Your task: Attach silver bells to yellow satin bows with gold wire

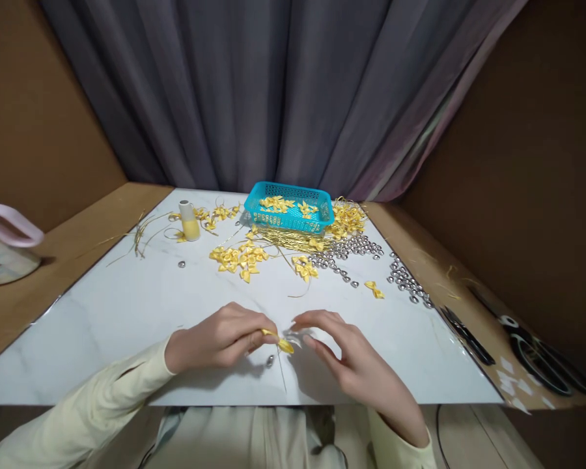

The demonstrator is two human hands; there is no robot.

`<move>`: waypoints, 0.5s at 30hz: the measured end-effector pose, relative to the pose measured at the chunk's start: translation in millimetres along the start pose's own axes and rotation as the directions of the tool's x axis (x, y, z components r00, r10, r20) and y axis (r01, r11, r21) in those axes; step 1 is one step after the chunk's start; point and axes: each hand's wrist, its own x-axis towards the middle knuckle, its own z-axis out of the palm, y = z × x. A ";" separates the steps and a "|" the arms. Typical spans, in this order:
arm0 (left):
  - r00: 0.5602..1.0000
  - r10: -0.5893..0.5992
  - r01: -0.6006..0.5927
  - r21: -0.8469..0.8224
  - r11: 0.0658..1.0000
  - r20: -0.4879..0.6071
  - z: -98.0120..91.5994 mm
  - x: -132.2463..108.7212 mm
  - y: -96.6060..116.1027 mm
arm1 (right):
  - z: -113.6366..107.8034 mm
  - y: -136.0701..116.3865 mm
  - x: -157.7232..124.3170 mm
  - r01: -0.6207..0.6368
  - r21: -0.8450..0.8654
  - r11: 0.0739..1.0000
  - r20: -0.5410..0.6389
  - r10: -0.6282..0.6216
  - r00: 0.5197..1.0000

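Note:
A small yellow ribbon bow [286,346] is pinched between the thumb and fingers of my left hand [232,337], just over the front of the white tabletop. From the bow a thin wire [282,374] hangs down toward the table's front edge. Close by, a silver bead [270,360] shows below my left fingertips. My right hand [346,348] is at the bow's right side, with thumb and forefinger apart. A pale blurred patch shows between its fingertips and the bow; I cannot make out what it is.
A blue basket [289,225] holding yellow bows stands at the back. Around it lie loose bows [239,259], gold wires [293,240] and many silver beads [354,246]. Further left stands a small bottle [190,221]. Pliers [467,334] and scissors [542,361] lie at the right edge.

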 end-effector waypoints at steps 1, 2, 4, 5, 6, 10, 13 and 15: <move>1.000 -0.027 0.027 -0.017 0.999 0.010 -0.4 -0.1 0.7 | 1.7 -2.8 2.1 0.004 0.054 0.999 -0.003 -0.004 1.000; 0.998 -0.055 0.056 -0.030 0.998 0.023 -0.7 0.1 1.6 | 3.7 -5.7 4.2 0.006 0.115 0.993 -0.008 -0.005 1.000; 0.994 -0.103 0.106 -0.058 0.993 0.046 -1.1 0.9 4.1 | 8.5 -10.9 7.8 0.011 0.236 0.972 -0.036 -0.002 0.999; 0.990 -0.128 0.131 -0.071 0.989 0.054 -1.2 1.4 5.4 | 11.0 -12.8 9.1 0.027 0.277 0.960 -0.069 -0.008 0.998; 0.986 -0.154 0.159 -0.085 0.984 0.058 -1.1 1.9 6.6 | 13.5 -14.2 9.9 0.055 0.296 0.954 -0.112 -0.022 0.993; 0.959 -0.277 0.282 -0.158 0.946 0.054 -0.5 2.4 9.4 | 19.4 -17.0 8.7 0.196 0.161 0.967 -0.275 -0.147 0.950; 0.951 -0.307 0.307 -0.179 0.935 0.029 0.7 0.8 9.5 | 19.3 -19.5 6.2 0.271 0.009 0.963 -0.320 -0.254 0.913; 0.952 -0.305 0.302 -0.162 0.939 0.008 2.0 -0.8 9.2 | 19.1 -21.6 5.9 0.299 -0.052 0.953 -0.316 -0.300 0.900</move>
